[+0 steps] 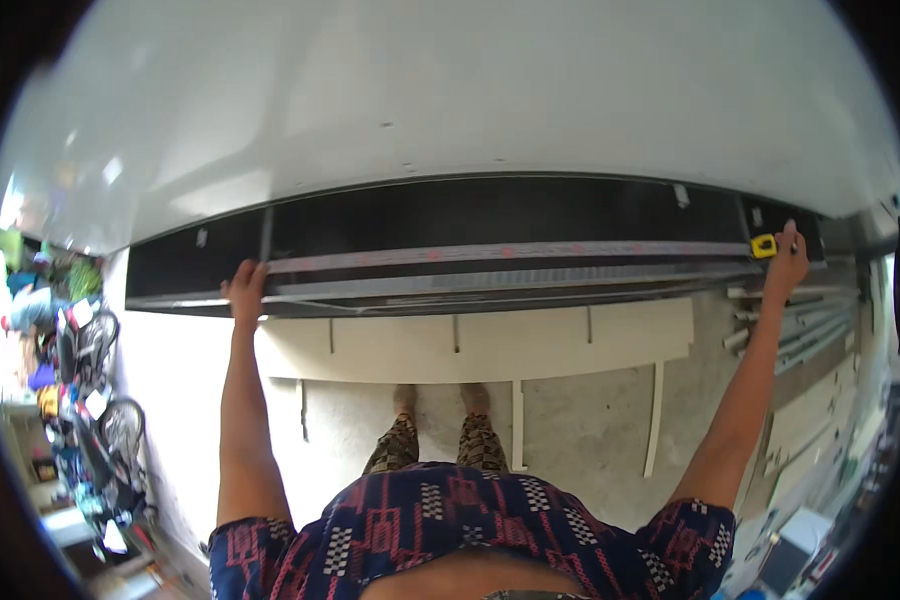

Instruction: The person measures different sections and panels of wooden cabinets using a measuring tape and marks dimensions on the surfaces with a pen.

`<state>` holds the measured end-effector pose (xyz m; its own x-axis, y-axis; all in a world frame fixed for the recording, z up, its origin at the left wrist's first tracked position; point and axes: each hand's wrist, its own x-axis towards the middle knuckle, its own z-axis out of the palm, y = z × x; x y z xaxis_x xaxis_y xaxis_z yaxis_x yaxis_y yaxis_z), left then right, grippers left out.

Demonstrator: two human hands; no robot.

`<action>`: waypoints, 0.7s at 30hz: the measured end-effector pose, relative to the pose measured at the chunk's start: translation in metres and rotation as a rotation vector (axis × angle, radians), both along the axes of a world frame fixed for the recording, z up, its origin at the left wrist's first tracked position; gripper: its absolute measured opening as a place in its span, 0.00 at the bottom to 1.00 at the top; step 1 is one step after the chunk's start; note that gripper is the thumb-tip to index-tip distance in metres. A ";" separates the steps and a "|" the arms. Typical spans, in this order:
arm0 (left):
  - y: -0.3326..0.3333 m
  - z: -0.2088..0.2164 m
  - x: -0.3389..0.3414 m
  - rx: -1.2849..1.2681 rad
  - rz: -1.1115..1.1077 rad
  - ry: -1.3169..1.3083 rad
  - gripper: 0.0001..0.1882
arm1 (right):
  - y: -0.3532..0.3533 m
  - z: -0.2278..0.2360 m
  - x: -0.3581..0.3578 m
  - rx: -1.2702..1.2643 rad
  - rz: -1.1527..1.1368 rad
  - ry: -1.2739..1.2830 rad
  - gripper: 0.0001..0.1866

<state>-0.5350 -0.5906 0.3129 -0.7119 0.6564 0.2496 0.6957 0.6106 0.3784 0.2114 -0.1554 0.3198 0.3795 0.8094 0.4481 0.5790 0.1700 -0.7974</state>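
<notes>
Left hand [245,288]: left of centre, at the tape strip's left end; cannot tell whether the fingers pinch it.
Right hand [788,264]: right of the frame, closed on the yellow tape measure [763,246].
Tape strip [540,251]: stretched across the middle between both hands, over the black panel [470,212].
Cream board [525,345]: centre, below the panel.
Motorbikes [113,455]: lower left.

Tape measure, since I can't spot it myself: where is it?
In the head view, the tape measure is on the right, at the right hand, near the right end of the black panel.
</notes>
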 end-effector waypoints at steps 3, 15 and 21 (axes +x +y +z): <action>-0.008 0.004 0.007 0.020 0.061 -0.008 0.15 | -0.043 0.023 -0.100 -0.049 0.268 0.295 0.28; -0.001 0.008 0.012 0.037 0.083 0.005 0.16 | -0.199 0.046 -0.408 -0.356 1.194 0.644 0.37; -0.004 0.007 0.008 -0.014 0.104 0.032 0.15 | -0.258 0.047 -0.510 -0.626 1.450 0.731 0.17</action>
<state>-0.5270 -0.5946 0.3199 -0.7681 0.5832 0.2645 0.6400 0.6849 0.3484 -0.2986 -0.4132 0.3667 -0.7857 0.6173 0.0415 -0.2305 -0.2297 -0.9456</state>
